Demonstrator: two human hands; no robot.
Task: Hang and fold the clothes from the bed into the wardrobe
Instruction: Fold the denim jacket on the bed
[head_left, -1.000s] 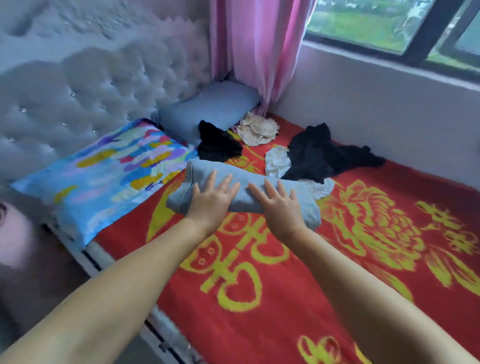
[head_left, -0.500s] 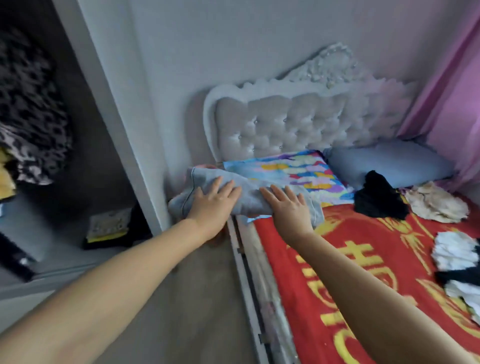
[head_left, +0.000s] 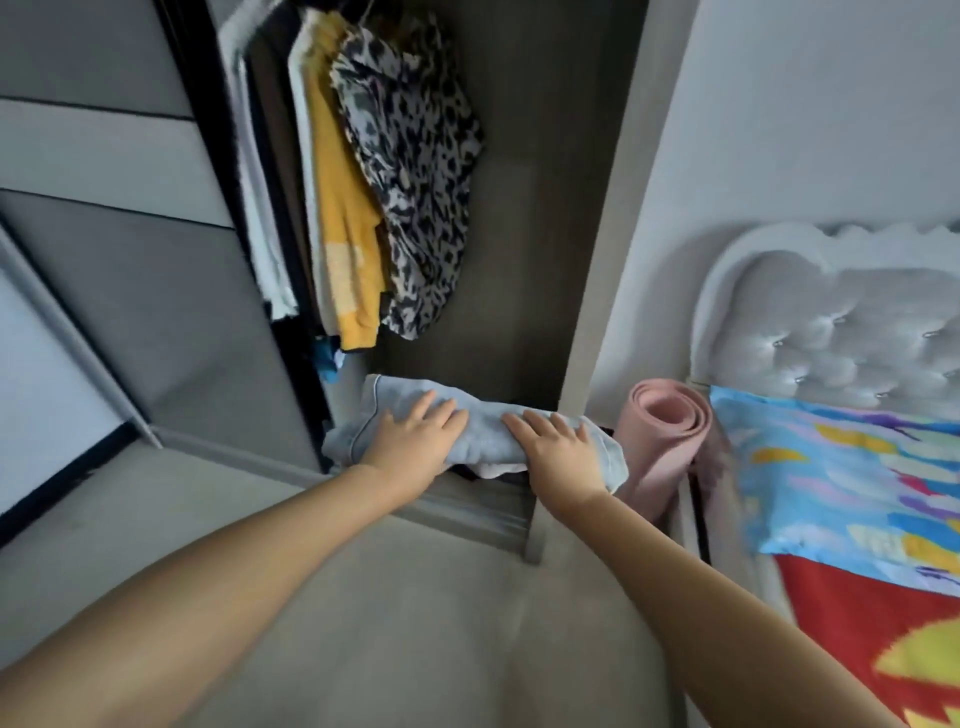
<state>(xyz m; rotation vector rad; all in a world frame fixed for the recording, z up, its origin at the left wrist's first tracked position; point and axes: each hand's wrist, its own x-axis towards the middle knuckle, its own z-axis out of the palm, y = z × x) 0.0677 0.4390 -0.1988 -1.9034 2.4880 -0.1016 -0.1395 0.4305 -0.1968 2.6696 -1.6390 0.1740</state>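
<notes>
A folded light blue garment (head_left: 483, 431) is held level at the bottom of the open wardrobe (head_left: 597, 260). My left hand (head_left: 410, 441) grips its left part and my right hand (head_left: 558, 452) grips its right part, fingers spread on top and thumbs hidden underneath. Just below the garment lie folded dark and white clothes (head_left: 488, 470) on the wardrobe floor. Whether the garment touches them I cannot tell. The bed (head_left: 852, 623) with its red and yellow cover is at the lower right.
A leopard-print top (head_left: 415, 182), a yellow top (head_left: 343, 223) and white clothes hang above on the left. A grey sliding door (head_left: 130, 260) stands left. A rolled pink mat (head_left: 665, 431) leans between wardrobe and bed. A colourful pillow (head_left: 841, 478) lies by the tufted headboard (head_left: 831, 322).
I have lifted the folded blue garment off the bed and swung left with it, past the headboard, to the bottom of the wardrobe. Both hands kept their hold.
</notes>
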